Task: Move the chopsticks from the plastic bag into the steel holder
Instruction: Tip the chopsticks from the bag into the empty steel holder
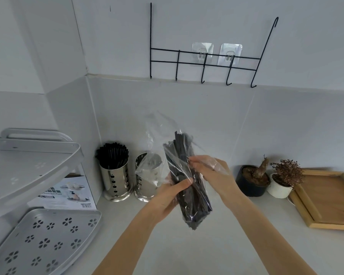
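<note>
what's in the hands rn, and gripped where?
Bagged black chopsticks: left hand grips the bundle's middle, right hand pinches the plastic bag beside it.

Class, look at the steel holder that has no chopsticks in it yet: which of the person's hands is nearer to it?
Left. The left hand sits just beside the empty steel holder; the right hand is farther right, beyond the bag of chopsticks.

chopsticks (187, 175) black, inside clear see-through plastic bag (159, 147). two steel holders shiny silver with small dark cut-out pattern: left holder (115, 175) full of black sticks, right holder (145, 179). corner rack (38, 235) pale grey, flower-shaped perforations. wall hook rack (207, 58) black wire. wooden tray (326, 199) light tan. plant pots: one black (250, 187), one white (278, 187); plants brown. countertop (187, 251) light grey.
</note>
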A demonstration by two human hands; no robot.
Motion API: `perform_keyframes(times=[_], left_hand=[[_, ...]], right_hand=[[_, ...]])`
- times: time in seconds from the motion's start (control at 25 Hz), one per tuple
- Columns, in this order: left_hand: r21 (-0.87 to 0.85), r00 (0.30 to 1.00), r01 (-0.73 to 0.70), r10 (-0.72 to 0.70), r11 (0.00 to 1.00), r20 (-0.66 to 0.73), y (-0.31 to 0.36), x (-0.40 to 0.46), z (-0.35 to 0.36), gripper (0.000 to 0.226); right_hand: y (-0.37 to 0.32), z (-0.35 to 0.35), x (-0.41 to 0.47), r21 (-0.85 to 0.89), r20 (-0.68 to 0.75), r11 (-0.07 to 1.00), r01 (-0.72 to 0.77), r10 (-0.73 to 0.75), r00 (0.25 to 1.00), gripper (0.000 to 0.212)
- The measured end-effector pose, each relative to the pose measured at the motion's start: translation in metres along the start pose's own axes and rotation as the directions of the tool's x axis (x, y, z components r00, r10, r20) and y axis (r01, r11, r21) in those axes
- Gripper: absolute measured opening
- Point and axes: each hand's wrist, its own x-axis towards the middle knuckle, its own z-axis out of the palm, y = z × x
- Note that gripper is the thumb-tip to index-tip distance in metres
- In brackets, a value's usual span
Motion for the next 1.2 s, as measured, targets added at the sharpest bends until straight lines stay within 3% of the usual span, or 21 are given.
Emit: perform_keyframes(times=[0.12,0.2,0.28,0.44,0.6,0.72,0.8,0.92,1.04,1.2], left_hand=[[-0.020,0.999,-0.012,0.010,1.000,-0.049,-0.001,0.001,-0.001,0.046],[-0.086,0.996,-0.005,-0.003,0.996,-0.089,0.000,0.002,-0.005,0.040],[-0.142,0.993,-0.006,-0.011,0.990,-0.115,0.000,0.002,-0.009,0.046],[-0.221,0.993,-0.001,-0.026,0.975,-0.119,-0.004,0.000,-0.009,0.056],[-0.263,0.992,-0.003,-0.031,0.965,-0.126,0.000,0.001,-0.009,0.044],[-0.234,0.990,-0.062,0.030,0.970,-0.139,0.005,0.009,-0.006,0.044],[-0.203,0.990,-0.087,0.062,0.975,-0.129,0.005,0.016,0.001,0.052],[-0.185,0.991,-0.100,0.082,0.978,-0.106,0.001,0.027,0.011,0.059],[-0.183,0.992,-0.107,0.092,0.977,-0.089,0.003,0.033,0.017,0.056],[-0.180,0.994,-0.092,0.079,0.979,-0.077,0.005,0.042,0.016,0.055]], right_hand=[[0.000,-0.001,-0.002,0.037,0.008,0.999,-0.017,0.017,1.000,0.018],[0.000,-0.008,0.000,0.209,-0.026,0.977,-0.031,0.038,0.999,0.020],[-0.003,-0.017,0.002,0.337,-0.044,0.941,-0.035,0.053,0.998,0.018],[-0.002,-0.022,0.002,0.369,-0.024,0.929,0.000,0.009,1.000,0.005],[0.021,-0.018,-0.004,0.401,0.053,0.916,-0.002,-0.021,0.998,0.088],[0.045,-0.007,-0.015,0.354,0.201,0.929,-0.110,0.039,0.979,0.110],[0.053,0.001,-0.018,0.372,0.171,0.923,-0.099,0.037,0.985,0.093],[0.049,0.007,-0.012,0.340,-0.071,0.940,0.032,-0.009,0.997,0.036],[0.045,0.008,-0.001,0.219,-0.190,0.972,0.089,-0.047,0.981,0.027],[0.043,0.007,0.010,0.139,-0.212,0.990,0.016,0.014,0.977,0.028]])
